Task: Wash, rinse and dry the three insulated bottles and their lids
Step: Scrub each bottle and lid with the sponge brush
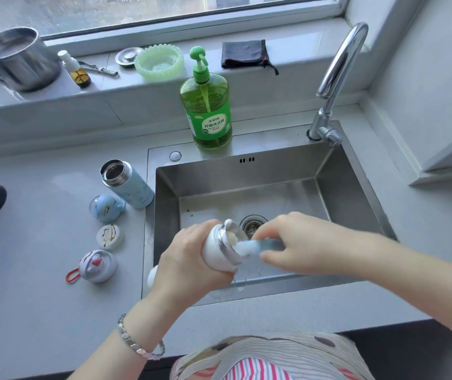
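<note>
My left hand [189, 259] grips a white insulated bottle [219, 253], tilted over the sink with its foamy mouth toward the right. My right hand [298, 242] holds the light blue handle of a bottle brush [263, 246], whose soapy head is at the bottle's mouth. A light blue bottle [130, 185] stands open on the counter left of the sink. Below it lie three lids: a blue one [107, 208], a white one with a red and gold pattern [109, 236], and a grey one with a red loop [96, 266]. A third bottle is not visible.
The steel sink [329, 185] has a drain strainer [250, 224] at its middle and a tap [337, 78] at the back right. A green dish soap bottle [208, 105] stands behind the sink. The sill holds a steel pot [13, 58], a green bowl [159, 61] and a dark cloth [245, 53].
</note>
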The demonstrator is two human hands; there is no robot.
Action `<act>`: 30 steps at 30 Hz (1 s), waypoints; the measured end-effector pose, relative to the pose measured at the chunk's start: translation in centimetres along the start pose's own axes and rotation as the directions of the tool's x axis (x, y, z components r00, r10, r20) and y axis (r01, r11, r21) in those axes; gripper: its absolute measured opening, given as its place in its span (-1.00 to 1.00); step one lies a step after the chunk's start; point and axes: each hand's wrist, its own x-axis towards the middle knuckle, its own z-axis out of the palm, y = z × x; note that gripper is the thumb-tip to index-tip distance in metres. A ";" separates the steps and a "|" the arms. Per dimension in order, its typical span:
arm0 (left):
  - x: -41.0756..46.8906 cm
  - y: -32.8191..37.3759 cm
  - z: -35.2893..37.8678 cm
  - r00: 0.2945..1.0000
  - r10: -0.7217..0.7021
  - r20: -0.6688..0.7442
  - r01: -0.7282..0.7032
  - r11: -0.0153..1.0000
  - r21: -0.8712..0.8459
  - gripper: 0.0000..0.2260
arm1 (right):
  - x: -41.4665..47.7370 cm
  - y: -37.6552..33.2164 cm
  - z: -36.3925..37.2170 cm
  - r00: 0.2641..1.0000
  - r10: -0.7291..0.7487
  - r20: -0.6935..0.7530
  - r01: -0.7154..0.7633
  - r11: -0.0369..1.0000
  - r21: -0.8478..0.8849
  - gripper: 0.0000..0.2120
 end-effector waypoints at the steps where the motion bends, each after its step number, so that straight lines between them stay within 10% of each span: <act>1: -0.2 -0.2 0.2 1.000 -0.025 -0.007 0.024 0.999 -0.043 -0.51 | -0.1 0.6 -0.7 0.996 0.016 0.088 -0.026 0.994 0.106 -0.72; 4: -0.8 -0.4 0.2 0.999 -0.034 -0.032 0.031 0.996 -0.088 -0.47 | -1.1 2.5 -2.7 0.984 0.059 0.166 -0.115 0.929 0.351 -0.80; 8: -1.0 0.0 0.7 0.999 -0.042 -0.027 0.036 0.981 -0.191 -0.48 | -1.8 2.4 -1.4 0.988 0.138 -0.075 -0.059 0.768 0.638 -0.81; 12: -1.1 1.1 2.0 0.995 0.091 0.033 -0.085 0.986 -0.145 -0.44 | -1.0 -0.3 3.6 0.974 0.089 -0.209 0.066 0.769 0.636 -0.87; 18: -1.5 0.3 1.4 0.998 -0.063 0.024 0.067 0.914 -0.399 -0.44 | -2.0 1.6 0.7 0.827 0.392 -0.402 0.255 0.377 0.891 -0.88; 28: -2.0 -0.1 1.7 0.996 -0.082 0.019 0.080 0.860 -0.503 -0.45 | -2.2 0.5 1.7 0.835 0.244 -0.493 0.385 0.381 0.841 -0.74; 30: -2.1 0.2 1.7 0.999 -0.050 0.015 0.051 0.869 -0.493 -0.44 | -1.6 -0.2 3.3 0.834 0.169 -0.525 0.364 0.547 0.754 -0.76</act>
